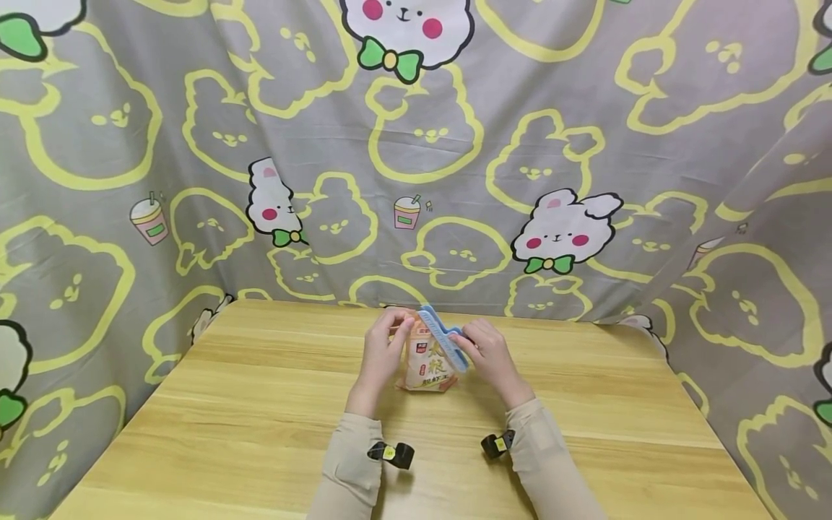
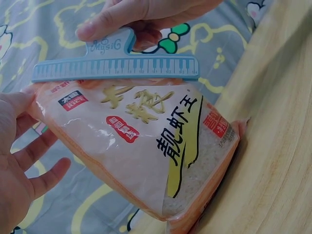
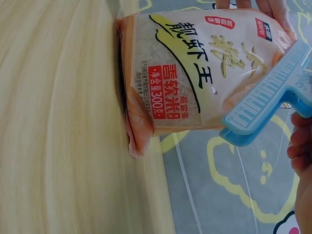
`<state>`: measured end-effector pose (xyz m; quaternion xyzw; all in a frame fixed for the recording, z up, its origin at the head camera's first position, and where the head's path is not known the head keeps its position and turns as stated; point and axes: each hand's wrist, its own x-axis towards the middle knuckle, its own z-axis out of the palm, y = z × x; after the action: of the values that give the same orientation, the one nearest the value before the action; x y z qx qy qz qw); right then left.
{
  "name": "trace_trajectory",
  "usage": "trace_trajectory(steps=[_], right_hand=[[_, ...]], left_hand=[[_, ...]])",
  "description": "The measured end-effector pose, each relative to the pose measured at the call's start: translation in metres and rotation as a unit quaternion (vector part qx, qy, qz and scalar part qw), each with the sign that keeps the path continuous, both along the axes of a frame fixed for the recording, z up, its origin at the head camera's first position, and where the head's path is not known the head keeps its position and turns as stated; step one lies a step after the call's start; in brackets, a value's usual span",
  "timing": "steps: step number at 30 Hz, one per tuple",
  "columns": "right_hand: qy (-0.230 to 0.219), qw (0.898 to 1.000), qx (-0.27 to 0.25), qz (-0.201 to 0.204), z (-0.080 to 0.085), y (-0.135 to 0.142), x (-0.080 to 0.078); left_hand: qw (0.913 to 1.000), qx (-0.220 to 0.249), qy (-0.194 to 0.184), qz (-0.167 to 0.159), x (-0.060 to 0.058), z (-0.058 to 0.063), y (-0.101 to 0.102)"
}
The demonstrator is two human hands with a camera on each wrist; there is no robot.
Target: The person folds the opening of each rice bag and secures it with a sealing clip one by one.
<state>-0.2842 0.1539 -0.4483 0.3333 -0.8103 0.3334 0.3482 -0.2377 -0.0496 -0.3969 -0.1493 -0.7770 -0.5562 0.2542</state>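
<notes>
A small bag of rice (image 1: 424, 368), white and orange with a see-through lower part, stands on the wooden table. My left hand (image 1: 383, 347) pinches its upper left corner between thumb and index finger, the other fingers spread beside the bag in the left wrist view. A blue sealing clip (image 2: 117, 68) with a piano-key pattern lies across the bag's top edge. Its handle is pinched by my right hand (image 1: 492, 354), thumb on the front and fingers behind. From the right wrist view, the clip's two bars (image 3: 265, 95) stand slightly apart at the near end.
The wooden table (image 1: 247, 426) spreads out around the bag. Behind it and at both sides hangs a grey curtain (image 1: 455, 195) with cartoon prints. A black camera band (image 1: 393, 453) is on the left wrist, another (image 1: 498, 444) on the right.
</notes>
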Motion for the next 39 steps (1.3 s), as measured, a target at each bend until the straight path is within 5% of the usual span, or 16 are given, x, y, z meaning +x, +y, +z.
trace_trajectory(steps=[14,23,39], right_hand=[[-0.011,1.000,0.016,-0.007,0.004,-0.001,0.003],[-0.065,0.997,0.026,-0.042,0.016,0.004,0.010],[-0.080,0.995,0.026,-0.054,0.023,0.011,0.010]], left_hand=[[1.0000,-0.003,-0.003,0.001,0.002,0.001,-0.003],[0.9999,-0.003,0.013,0.008,0.000,0.001,-0.001],[0.9977,0.064,0.006,0.023,0.001,0.005,0.012]])
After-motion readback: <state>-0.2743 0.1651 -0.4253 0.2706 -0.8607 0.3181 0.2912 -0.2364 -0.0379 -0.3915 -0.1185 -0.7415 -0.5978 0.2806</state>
